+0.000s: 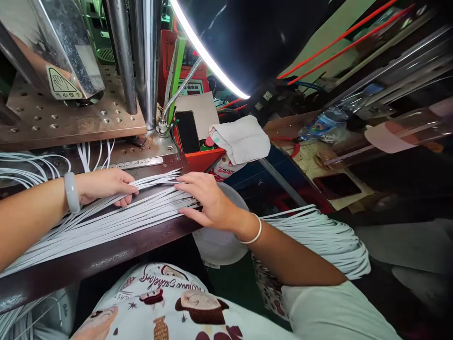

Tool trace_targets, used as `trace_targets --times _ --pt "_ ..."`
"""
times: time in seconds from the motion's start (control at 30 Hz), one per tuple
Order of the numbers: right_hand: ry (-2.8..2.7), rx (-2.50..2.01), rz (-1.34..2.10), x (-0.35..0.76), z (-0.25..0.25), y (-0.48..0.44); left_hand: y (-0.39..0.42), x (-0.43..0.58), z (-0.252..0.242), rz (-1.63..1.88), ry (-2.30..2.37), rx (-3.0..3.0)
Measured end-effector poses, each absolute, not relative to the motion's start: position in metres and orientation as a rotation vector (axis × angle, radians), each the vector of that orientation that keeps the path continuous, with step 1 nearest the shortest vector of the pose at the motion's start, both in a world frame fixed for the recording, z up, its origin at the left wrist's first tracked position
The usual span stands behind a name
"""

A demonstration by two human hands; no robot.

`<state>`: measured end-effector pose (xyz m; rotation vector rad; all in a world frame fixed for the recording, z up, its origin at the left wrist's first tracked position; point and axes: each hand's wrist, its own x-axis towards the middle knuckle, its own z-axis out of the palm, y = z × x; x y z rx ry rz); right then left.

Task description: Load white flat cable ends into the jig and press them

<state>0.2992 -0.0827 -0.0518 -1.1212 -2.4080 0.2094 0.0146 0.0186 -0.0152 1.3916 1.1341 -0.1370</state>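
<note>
A long spread of thin white cables (130, 215) lies along the dark bench edge in front of me. My left hand (109, 185), with a wide bangle at its wrist, is closed around a smaller bunch of these cables (155, 179), just above the rest. My right hand (207, 200) is at the cables' dark-tipped ends, its fingers stretched and the thumb apart below. Its fingertips touch or nearly touch the ends; whether any cable is pinched there is hard to see.
A press machine with a metal plate (71, 115) and steel posts (148, 61) stands behind my left hand. A phone (188, 131), a white cloth (244, 139) and a bright ring lamp (212, 52) are beyond my right hand. Below are a white bucket (221, 245) and a cable bundle (325, 238).
</note>
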Motion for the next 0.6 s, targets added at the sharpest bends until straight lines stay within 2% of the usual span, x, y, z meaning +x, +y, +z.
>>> trace_targets --times 0.27,0.4,0.6 --pt "-2.079 -1.156 0.353 0.28 -0.022 -0.044 0.018 0.015 -0.014 -0.095 1.171 1.425" --pt "-1.967 -1.156 0.435 0.263 -0.019 -0.034 0.018 0.013 -0.01 -0.065 1.126 1.43" --pt "-2.065 -1.186 0.36 0.237 -0.028 -0.023 0.021 0.007 -0.016 -0.039 1.139 1.571"
